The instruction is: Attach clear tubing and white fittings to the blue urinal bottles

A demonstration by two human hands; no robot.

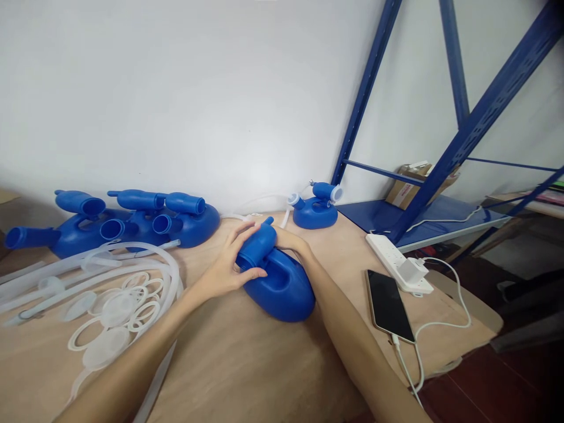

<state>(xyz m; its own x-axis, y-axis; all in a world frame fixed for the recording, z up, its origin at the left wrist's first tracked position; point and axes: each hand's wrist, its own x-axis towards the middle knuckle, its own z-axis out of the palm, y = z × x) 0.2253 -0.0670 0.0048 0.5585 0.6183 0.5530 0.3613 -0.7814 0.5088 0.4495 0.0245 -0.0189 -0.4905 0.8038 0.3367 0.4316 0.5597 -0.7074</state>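
Observation:
A blue plastic urinal bottle (pixel 286 294) rests on the brown-covered table in front of me. At its upper left is a smaller blue tube-shaped piece (pixel 259 244) with an open end and a narrow spout. My left hand (pixel 231 264) curves round this piece, thumb on the near side and fingers over the far side. Behind the bottle, my right hand (pixel 288 238) bends in from the right against it; its fingers are mostly hidden. Several similar blue bottles (pixel 194 226) stand at the back left, with tube-shaped pieces on top.
Clear hoses (pixel 170 264), white rings (pixel 83 335) and translucent caps (pixel 108 346) lie at left. Another bottle (pixel 315 214) with white-capped openings stands at the back. To the right are a phone (pixel 390 305), a power strip (pixel 392 261), white cables and a blue metal rack (pixel 476 129).

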